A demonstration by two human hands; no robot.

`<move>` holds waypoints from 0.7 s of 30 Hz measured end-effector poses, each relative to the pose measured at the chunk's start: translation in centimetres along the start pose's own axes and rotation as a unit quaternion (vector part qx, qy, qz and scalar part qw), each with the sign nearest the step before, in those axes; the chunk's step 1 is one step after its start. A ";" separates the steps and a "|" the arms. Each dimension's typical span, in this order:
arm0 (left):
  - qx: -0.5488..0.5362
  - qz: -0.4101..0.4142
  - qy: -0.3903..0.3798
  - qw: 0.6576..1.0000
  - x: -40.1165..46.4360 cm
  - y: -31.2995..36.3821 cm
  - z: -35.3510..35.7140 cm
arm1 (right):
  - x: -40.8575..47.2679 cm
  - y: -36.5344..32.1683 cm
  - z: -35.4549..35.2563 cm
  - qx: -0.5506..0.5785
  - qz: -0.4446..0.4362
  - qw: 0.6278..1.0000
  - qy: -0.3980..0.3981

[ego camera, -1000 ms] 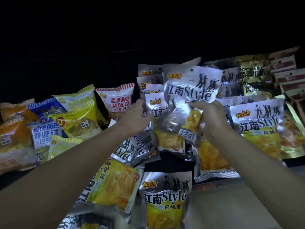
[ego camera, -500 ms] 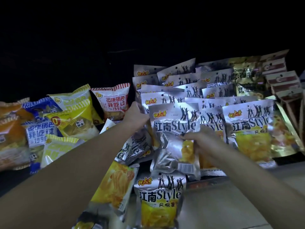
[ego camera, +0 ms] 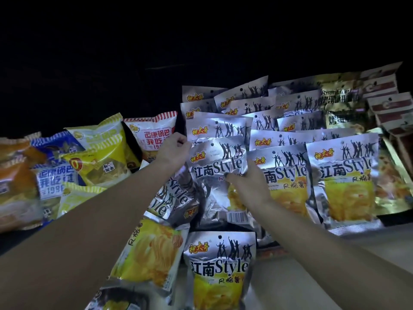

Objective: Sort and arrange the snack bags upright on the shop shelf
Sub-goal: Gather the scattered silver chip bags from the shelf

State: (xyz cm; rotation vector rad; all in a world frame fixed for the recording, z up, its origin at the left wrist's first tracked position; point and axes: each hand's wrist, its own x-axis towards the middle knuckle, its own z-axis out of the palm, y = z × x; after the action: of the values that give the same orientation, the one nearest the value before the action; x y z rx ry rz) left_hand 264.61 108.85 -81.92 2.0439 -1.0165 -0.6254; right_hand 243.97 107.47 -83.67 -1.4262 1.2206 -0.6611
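Both hands grip upright silver chip bag between them.

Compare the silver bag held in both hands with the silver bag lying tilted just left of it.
The held bag stands upright, its print level; the tilted bag leans sideways, its print slanting. The left hand and right hand grip the held bag; the tilted bag lies loose under the left arm. Both show the same silver "Style" design.

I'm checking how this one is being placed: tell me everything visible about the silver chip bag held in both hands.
The silver foil chip bag is crinkled, printed with black dancer silhouettes, "Style" lettering, yellow chips and a barcode. It stands upright at the front of a row of matching bags. The left hand pinches its top corner; the right hand grips its right side.
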 end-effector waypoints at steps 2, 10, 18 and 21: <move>-0.007 -0.022 -0.036 0.999 -0.2 0.2 0.0 | 0.2 0.0 0.3 -0.041 -0.021 0.999 0.007; -0.108 -0.004 -0.057 0.993 0.5 1.1 0.6 | -0.4 0.7 0.9 -0.194 -0.073 0.978 0.033; -0.110 -0.037 0.019 0.993 1.0 0.7 0.6 | 0.3 0.5 1.0 -0.112 -0.056 0.992 0.023; -0.107 -0.013 0.034 0.994 0.9 0.1 0.0 | 0.6 1.1 1.5 -0.091 -0.062 0.993 0.044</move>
State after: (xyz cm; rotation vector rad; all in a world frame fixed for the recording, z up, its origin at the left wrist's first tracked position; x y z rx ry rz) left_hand 265.10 108.11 -81.93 1.8791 -0.8467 -0.6445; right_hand 245.22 107.58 -85.20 -1.6492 1.2959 -0.7179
